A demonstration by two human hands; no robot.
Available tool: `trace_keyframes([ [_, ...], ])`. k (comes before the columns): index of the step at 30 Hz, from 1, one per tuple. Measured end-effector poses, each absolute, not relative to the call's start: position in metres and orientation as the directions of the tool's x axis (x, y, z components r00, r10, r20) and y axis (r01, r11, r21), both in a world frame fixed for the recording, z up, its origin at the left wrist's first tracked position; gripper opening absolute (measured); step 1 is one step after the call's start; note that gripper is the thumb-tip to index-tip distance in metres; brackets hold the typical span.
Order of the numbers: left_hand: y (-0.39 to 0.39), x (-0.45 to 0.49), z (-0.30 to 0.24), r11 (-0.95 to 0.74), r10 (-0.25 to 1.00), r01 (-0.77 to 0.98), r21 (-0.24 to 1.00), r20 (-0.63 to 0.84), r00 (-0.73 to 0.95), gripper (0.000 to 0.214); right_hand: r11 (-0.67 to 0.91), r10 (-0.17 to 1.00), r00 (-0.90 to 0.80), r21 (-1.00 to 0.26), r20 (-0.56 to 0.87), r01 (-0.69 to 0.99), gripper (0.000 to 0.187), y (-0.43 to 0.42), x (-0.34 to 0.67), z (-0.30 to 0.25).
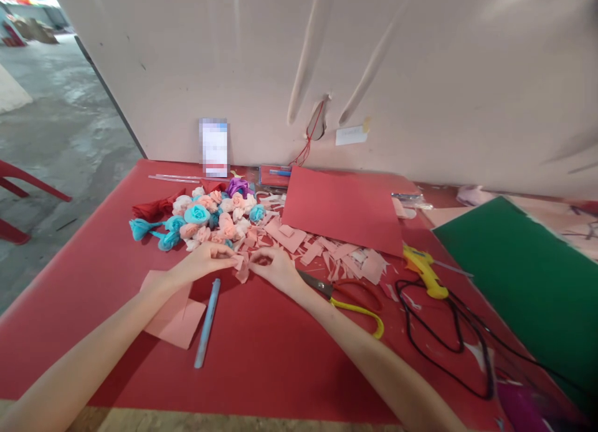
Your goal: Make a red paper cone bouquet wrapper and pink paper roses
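Note:
Between my two hands is a small pink paper piece [242,270], bent or curled, above the red tabletop [280,369]. My left hand [210,259] pinches its left side, and the fingertips of my right hand [271,265] are closed on its right side. Just beyond lies a heap of paper flowers [196,214] in blue, peach, white, red and purple. Pink paper scraps [336,257] spread to the right of the flowers. Scissors [346,295] with red and yellow handles lie by my right forearm. Pink paper squares [175,323] sit partly under my left forearm, beside a light blue pen [208,323].
A yellow glue gun [426,271] with a looped black cord [408,332] lies at the right, near a green sheet [518,282]. Behind the scraps is a red sheet [346,207]. A phone [215,148] leans on the pale back panel [261,64]. A red chair [28,176] stands at left.

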State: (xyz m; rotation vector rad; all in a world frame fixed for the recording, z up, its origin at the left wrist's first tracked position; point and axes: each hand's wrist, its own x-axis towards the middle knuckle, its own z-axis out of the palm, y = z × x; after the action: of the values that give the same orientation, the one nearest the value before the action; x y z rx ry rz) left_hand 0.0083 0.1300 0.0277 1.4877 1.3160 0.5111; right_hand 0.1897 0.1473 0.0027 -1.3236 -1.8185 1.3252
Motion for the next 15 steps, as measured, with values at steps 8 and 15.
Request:
trace_keyframes([
  [8,0.1297,0.0038,0.028,0.101,0.88,0.476,0.873,-0.302,0.367,0.024,0.224,0.886,-0.459,-0.811,-0.061,0.54,0.017,0.1445,0.1875,0.0041],
  [15,0.1299,0.0041,0.0238,0.092,0.879,0.529,0.843,-0.318,0.354,0.028,0.344,0.829,-0.554,-0.716,-0.072,0.608,0.016,0.1496,0.1868,0.007],
])
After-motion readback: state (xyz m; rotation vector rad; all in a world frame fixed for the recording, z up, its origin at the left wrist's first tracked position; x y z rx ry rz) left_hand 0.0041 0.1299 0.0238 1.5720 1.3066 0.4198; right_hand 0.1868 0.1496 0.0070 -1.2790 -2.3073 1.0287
